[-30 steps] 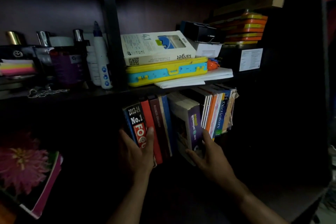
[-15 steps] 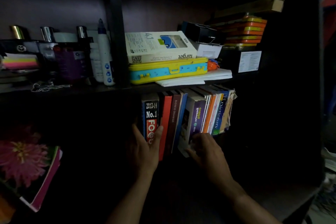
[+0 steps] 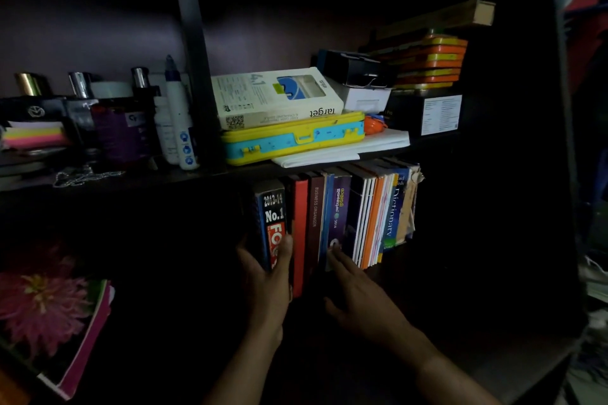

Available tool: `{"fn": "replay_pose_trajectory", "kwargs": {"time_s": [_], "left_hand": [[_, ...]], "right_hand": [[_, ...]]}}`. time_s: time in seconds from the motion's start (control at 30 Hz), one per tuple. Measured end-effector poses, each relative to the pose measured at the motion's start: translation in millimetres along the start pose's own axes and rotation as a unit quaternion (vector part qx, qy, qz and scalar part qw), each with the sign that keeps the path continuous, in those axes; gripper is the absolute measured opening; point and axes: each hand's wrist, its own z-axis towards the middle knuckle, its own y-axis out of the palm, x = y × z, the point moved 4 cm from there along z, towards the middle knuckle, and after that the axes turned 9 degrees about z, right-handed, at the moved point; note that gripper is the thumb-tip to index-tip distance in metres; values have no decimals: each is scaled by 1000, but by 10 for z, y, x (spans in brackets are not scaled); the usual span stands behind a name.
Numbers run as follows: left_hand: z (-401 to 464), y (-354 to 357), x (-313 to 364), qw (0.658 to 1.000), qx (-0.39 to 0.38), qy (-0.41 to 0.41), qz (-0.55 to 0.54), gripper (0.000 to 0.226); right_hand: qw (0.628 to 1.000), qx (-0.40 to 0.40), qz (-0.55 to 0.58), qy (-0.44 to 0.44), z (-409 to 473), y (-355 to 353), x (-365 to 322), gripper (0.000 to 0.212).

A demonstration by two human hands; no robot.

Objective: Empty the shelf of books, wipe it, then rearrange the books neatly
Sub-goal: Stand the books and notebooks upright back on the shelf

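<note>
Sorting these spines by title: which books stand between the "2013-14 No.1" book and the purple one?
In the head view, between the 2013-14 book and the purple book stand a red book, the maroon Business Organiser and a thin blue spine.

This looks like my study corner at home: a dark shelving unit (image 3: 197, 76) crammed with personal clutter. Upright books (image 3: 368, 214), a dictionary (image 3: 393, 210) among them, fill the lower shelf; above sit a yellow pencil case (image 3: 292, 140), sticky notes (image 3: 36, 136) and product boxes (image 3: 427, 113).

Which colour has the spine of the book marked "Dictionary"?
The Dictionary spine is blue with pale lettering and a green band near the bottom, seen in the head view.
</note>
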Motion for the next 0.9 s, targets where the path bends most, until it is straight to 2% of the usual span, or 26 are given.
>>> {"fn": "replay_pose_trajectory", "kwargs": {"time_s": [0.13, 0.33, 0.43, 0.57, 0.63, 0.77, 0.9], "left_hand": [[-2, 16, -48, 999, -2, 29, 45, 99], [25, 4, -23, 996, 9, 36, 78, 106], [73, -38, -41, 995, -15, 36, 88, 108], [105, -71, -86, 989, -36, 53, 132, 113], [108, -51, -101, 985, -23, 62, 159, 105], [106, 35, -139, 982, -16, 69, 174, 96], [160, 36, -172, 986, -19, 70, 150, 95]], "right_hand": [[1000, -22, 20, 4, 0, 45, 58, 103], [999, 32, 22, -7, -2, -10, 15, 85], [995, 94, 18, -15, -12, -78, 1, 79], [972, 227, -55, -33, -66, -210, -38, 75], [964, 264, -26, 30, -81, -267, 27, 86], [930, 277, 141, 197, -21, -244, 390, 116], [915, 276, 187, 227, 144, -223, 479, 125]]}}
